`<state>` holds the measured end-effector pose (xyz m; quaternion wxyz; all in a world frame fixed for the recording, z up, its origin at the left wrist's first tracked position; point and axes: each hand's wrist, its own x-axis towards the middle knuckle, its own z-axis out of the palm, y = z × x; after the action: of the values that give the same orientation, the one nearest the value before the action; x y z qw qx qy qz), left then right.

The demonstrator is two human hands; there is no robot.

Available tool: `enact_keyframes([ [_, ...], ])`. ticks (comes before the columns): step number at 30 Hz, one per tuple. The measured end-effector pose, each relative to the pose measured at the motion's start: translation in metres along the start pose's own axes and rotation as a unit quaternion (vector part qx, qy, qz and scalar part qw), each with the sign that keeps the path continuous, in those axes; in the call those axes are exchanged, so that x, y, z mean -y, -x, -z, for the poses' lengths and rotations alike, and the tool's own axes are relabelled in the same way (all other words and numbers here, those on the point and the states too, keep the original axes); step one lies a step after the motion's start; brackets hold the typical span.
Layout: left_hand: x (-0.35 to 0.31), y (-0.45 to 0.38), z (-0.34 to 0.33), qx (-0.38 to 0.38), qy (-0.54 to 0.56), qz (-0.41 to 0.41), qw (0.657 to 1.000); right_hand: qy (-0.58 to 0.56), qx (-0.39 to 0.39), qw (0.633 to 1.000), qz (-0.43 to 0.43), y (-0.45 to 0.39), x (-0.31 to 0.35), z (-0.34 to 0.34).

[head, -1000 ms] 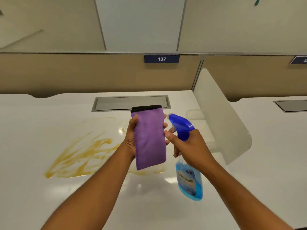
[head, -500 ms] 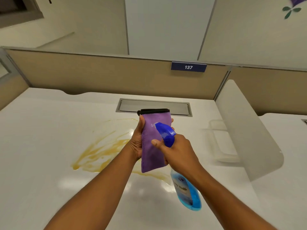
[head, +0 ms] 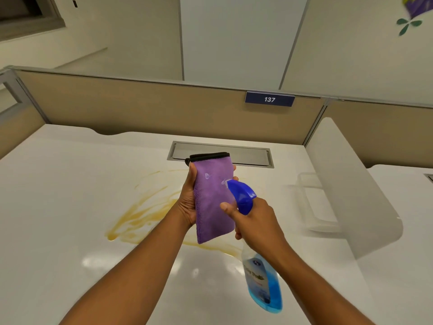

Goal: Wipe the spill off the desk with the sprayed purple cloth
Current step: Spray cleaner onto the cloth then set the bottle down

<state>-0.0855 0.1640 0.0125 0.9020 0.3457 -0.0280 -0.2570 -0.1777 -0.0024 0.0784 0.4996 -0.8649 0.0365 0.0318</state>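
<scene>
While the sign [head: 269,99] on the partition [head: 140,106] reads "137", I cannot read the blurred label on the bottle [head: 262,282]. My left hand [head: 187,205] grips the folded cloth [head: 212,202] upright above the desk [head: 58,207], over the yellow spill [head: 140,216]. My right hand [head: 255,221] is wrapped round the bottle's neck, nozzle just beside the cloth, which shows wet spots. Both hide part of the spill; the trigger finger is hidden.
</scene>
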Motion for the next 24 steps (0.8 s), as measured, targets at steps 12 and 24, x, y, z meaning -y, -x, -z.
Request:
enact_keyframes([
  [12, 0.000, 0.008, -0.005, 0.029, 0.011, 0.007, 0.999, 0.027, 0.004, 0.999, 0.019, 0.028, -0.004, -0.023],
  [24, 0.005, 0.005, -0.007, 0.049, 0.025, -0.004, 0.998, 0.016, 0.034, 0.999, -0.008, 0.041, -0.018, -0.013],
])
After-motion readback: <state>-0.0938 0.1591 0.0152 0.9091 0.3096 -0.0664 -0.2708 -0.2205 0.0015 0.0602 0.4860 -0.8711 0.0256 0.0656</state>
